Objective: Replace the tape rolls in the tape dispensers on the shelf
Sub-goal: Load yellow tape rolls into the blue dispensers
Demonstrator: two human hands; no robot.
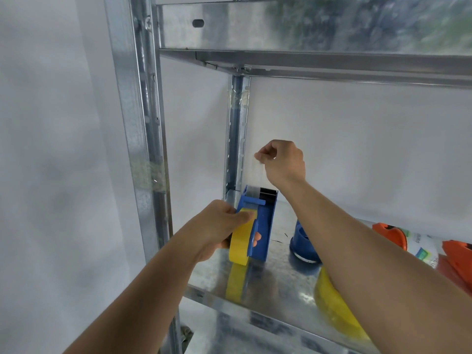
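A blue tape dispenser [265, 226] stands upright at the left end of the metal shelf [275, 279], loaded with a yellow tape roll [240, 245]. My left hand [217, 228] grips the dispenser and the roll from the left side. Higher up, my right hand [282, 162] pinches the free end of the clear tape strip [255, 172], which is stretched upward from the dispenser's black toothed cutter [268, 194].
A second blue dispenser part [304, 245] sits just right of the first. A loose yellow tape roll [332, 307] lies at the shelf's front edge under my right forearm. Orange dispensers [457, 254] and a white-labelled roll [421, 247] lie far right. Steel uprights [145, 149] frame the left.
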